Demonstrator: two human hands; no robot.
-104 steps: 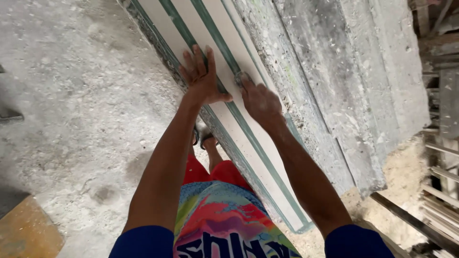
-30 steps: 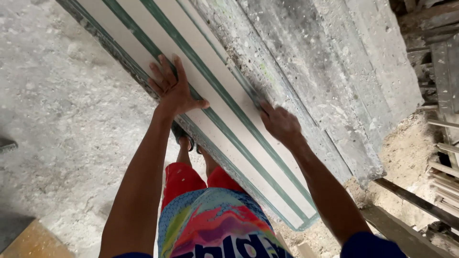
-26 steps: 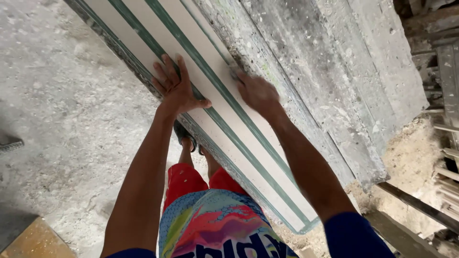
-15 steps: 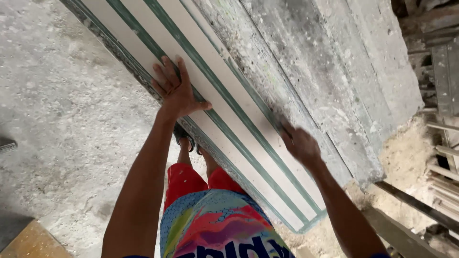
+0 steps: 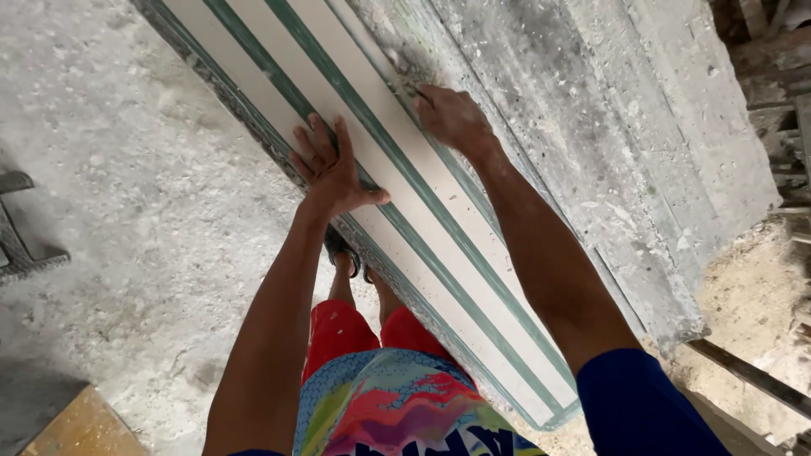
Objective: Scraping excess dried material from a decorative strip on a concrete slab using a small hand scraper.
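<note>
Dusty grey concrete floor (image 5: 110, 169) on the left, sandy rubble (image 5: 752, 287) far right, a yellowish board (image 5: 76, 426) near left, dark metal piece (image 5: 21, 245) at left edge.

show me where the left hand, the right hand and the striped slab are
left hand (image 5: 331, 173), head view, on the back of the hand.
right hand (image 5: 454, 118), head view, on the knuckles.
striped slab (image 5: 439, 245), head view, on a cream band between green stripes.
</note>
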